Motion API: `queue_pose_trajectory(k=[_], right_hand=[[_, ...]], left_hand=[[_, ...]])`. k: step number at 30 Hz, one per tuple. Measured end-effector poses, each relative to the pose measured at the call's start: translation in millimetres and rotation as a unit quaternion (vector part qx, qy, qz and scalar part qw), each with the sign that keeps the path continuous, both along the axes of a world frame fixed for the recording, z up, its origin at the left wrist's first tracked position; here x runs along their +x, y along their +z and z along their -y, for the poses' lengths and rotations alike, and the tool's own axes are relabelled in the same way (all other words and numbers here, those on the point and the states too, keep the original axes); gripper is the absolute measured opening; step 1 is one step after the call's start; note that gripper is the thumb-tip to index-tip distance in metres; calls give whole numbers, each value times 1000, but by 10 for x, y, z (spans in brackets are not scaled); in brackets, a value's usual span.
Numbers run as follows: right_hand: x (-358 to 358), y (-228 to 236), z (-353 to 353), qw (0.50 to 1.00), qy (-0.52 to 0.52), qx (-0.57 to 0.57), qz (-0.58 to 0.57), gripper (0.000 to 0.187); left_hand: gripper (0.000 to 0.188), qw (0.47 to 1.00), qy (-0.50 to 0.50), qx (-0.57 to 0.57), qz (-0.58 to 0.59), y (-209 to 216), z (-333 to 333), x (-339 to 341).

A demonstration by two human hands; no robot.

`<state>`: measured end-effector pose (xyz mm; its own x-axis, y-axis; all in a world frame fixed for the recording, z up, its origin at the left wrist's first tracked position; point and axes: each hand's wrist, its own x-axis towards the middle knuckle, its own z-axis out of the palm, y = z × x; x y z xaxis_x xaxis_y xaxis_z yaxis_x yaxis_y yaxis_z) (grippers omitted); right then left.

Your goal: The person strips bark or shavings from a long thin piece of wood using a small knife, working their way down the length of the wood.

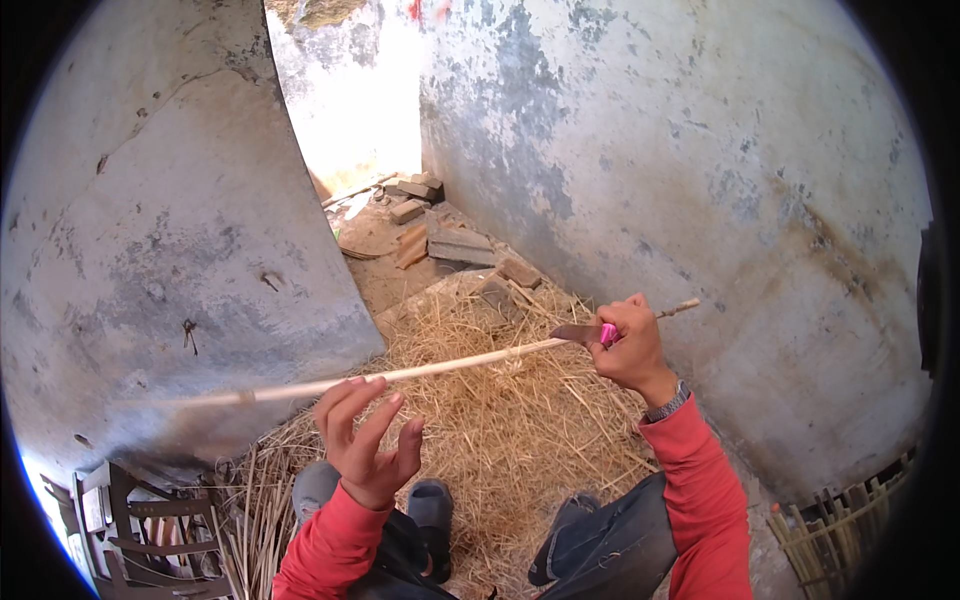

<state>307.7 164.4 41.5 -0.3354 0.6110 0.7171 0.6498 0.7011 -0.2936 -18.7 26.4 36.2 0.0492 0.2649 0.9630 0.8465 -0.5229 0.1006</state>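
Observation:
A long pale cane point(455, 366) with nodes runs across in front of me, rising slightly to the right. Its left end is smeared by motion, and a darker tip shows past my right fist. My right hand point(632, 345) is closed round a knife point(577, 333) with a pink handle, the blade lying against the cane. The cane also passes at this fist; how the fingers grip it is partly hidden. Just under the cane, my left hand point(365, 440) is open, its fingers apart and curved upward. Its fingertips are close to the cane; I cannot tell whether they touch.
Straw and shavings point(500, 430) cover the floor round my feet. Several bricks point(460, 245) lie by the bright opening ahead. A dark wooden chair point(165, 535) and a heap of thin strips point(265, 510) are at lower left. Bundled sticks point(840, 535) lie lower right. Peeling walls point(700, 150) flank both sides.

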Motion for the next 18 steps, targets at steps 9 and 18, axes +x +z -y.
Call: queue_pose_trajectory(k=[9,18], right_hand=[[88,3,-1,997,12,11,71,11],[-253,391,545,998,15,1,64,20]], left_hand=[[15,876,-143,-458,38,-245,-134,-10],[17,635,-294,-649,298,28,-70,-47]])
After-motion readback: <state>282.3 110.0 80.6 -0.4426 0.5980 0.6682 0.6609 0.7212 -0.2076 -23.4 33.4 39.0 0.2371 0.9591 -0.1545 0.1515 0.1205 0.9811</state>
